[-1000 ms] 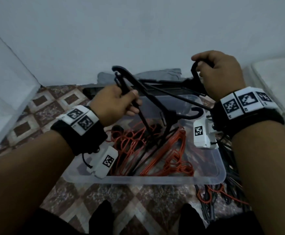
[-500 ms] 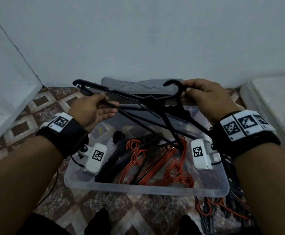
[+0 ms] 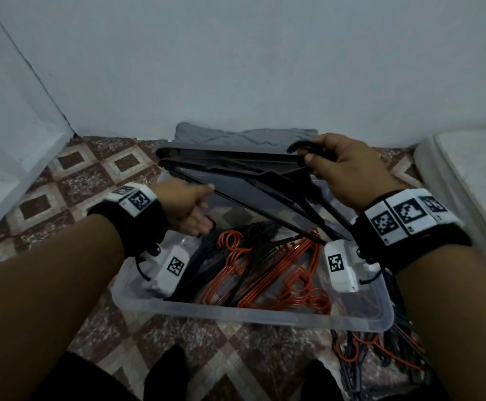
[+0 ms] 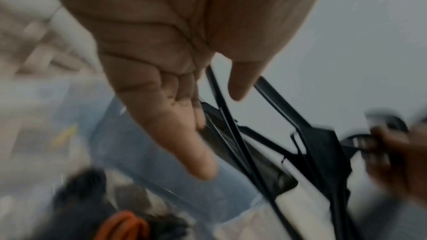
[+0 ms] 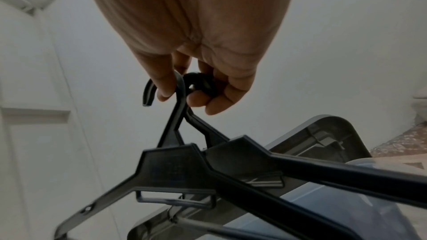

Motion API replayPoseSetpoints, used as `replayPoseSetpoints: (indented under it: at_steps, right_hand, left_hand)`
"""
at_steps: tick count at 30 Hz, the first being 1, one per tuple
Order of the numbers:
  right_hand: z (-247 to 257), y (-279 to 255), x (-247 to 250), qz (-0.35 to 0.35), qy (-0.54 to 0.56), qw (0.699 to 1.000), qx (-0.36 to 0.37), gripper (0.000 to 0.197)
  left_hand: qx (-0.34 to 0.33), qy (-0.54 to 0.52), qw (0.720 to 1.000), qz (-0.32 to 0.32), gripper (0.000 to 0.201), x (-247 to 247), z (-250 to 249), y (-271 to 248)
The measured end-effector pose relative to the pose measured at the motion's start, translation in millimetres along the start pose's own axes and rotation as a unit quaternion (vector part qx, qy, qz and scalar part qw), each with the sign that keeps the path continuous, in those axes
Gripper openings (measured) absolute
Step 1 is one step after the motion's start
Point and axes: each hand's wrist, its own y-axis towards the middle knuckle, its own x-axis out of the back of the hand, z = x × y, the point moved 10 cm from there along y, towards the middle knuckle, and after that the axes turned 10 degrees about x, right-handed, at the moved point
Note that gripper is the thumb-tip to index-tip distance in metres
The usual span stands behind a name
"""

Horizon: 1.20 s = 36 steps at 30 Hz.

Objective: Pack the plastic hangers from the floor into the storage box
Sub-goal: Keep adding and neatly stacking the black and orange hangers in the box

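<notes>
My right hand (image 3: 308, 160) pinches the hooks of two black plastic hangers (image 3: 250, 175) and holds them tilted over the far half of the clear storage box (image 3: 250, 314). The right wrist view shows thumb and fingers curled round both hooks (image 5: 196, 87). My left hand (image 3: 207, 204) is over the box's left side, fingers straight; a thin bar of the black hangers (image 4: 318, 140) runs between thumb and fingers (image 4: 198, 161) without being gripped. Orange hangers (image 3: 282, 273) and more black ones lie in the box.
A pile of black and orange hangers (image 3: 380, 357) lies on the patterned floor by the box's near right corner. Something grey and padded (image 3: 244, 137) lies against the wall behind the box. A white mattress edge (image 3: 467, 175) runs along the right.
The black hangers came down from upright to lie flatter over the box's far side. My left hand let go of the hanger arm and opened. The right hand still holds the hooks.
</notes>
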Motion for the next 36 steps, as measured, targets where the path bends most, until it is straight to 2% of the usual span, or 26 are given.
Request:
replayPoseSetpoints:
  at_steps: [1,2,3,4,6,9,13,16,20,24,31,36]
  right_hand:
    - [1.8,-1.0,-6.1,0.022,-0.029,0.999,0.005,0.01]
    - [4.4,-2.0,-13.4,0.047,-0.058,0.997,0.012,0.01]
    - [8.2,-3.0,-20.9,0.071,-0.081,0.994,0.022,0.01]
    - [13.4,-4.1,-28.2,0.092,-0.099,0.99,0.032,0.011]
    - [24.3,-5.1,-39.3,0.119,-0.13,0.983,0.052,0.013]
    - [33.6,-7.7,-49.2,0.142,-0.166,0.974,0.067,0.018]
    - [35.1,-13.2,-55.4,0.159,-0.179,0.969,0.066,0.019]
    - [24.8,-12.3,-53.4,0.163,-0.169,0.971,0.033,0.02]
    - [5.0,-10.4,-35.0,0.115,-0.17,0.978,-0.019,0.024]
    - [-9.2,-9.5,-22.0,0.084,-0.173,0.98,-0.054,0.027]
    - [-14.9,-9.9,-25.9,0.088,-0.106,0.987,-0.083,0.026]
    - [-6.1,-12.6,-35.2,0.104,-0.017,0.99,-0.091,0.025]
  left_hand:
    - [-0.033,0.125,0.991,-0.047,0.046,4.6,-8.1,-2.4]
    - [-0.103,0.234,0.961,-0.102,0.046,6.2,-25.5,-8.1]
    - [-0.195,0.303,0.919,-0.157,0.042,3.1,-48.3,-21.3]
    - [-0.276,0.308,0.89,-0.189,0.036,-3.4,-66.4,-39.5]
    - [-0.388,0.265,0.865,-0.176,0.034,-24.5,-86.8,-71.9]
    - [-0.457,0.289,0.825,-0.164,0.038,-57.5,-96.8,-92.4]
    - [-0.474,0.261,0.816,-0.206,0.023,-55.4,-98.4,-94.9]
    - [-0.475,0.29,0.802,-0.216,0.023,-50.1,-97.5,-86.9]
    - [-0.451,0.343,0.794,-0.218,0.021,-34.2,-90.3,-67.7]
    - [-0.42,0.333,0.814,-0.224,0.017,-16.8,-83.0,-53.6]
    - [-0.415,0.298,0.833,-0.212,0.028,-25.7,-84.4,-59.3]
    - [-0.392,0.264,0.865,-0.17,0.014,-44.0,-85.2,-65.8]
